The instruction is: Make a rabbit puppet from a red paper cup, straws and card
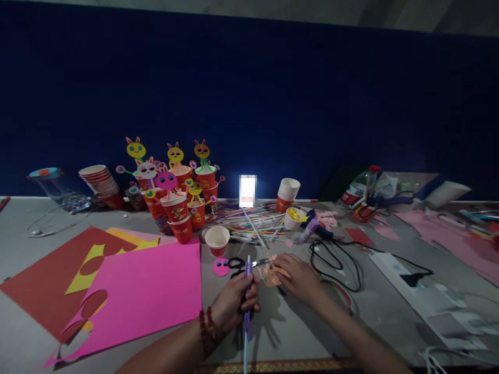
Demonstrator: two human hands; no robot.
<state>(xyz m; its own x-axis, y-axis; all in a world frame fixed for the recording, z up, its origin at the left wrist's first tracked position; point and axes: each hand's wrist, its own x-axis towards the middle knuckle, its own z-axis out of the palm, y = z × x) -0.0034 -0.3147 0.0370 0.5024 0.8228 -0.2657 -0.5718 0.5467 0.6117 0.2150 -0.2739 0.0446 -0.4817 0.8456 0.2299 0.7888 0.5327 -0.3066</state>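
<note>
My left hand (236, 301) is closed around a small bundle of purple and pale pipe cleaners (247, 324), held upright near the table's front edge. Beside it, my right hand (296, 275) reaches over orange paper scraps (270, 275), its fingers stretched out and touching them. Black-handled scissors (236, 263) lie just beyond my left hand, blades toward the scraps. A pink paper circle with eyes (221, 267) is left of the scissors, and a paper cup (217, 240) stands behind it.
Paper-cup figures (175, 205) are grouped at back left, near stacked cups (102, 184). Pink paper (156, 285) covers the left side. Behind my hands lie loose pipe cleaners (249, 218) and a bright screen (248, 191). A black cord (356, 270) and power strip (417, 296) occupy the right.
</note>
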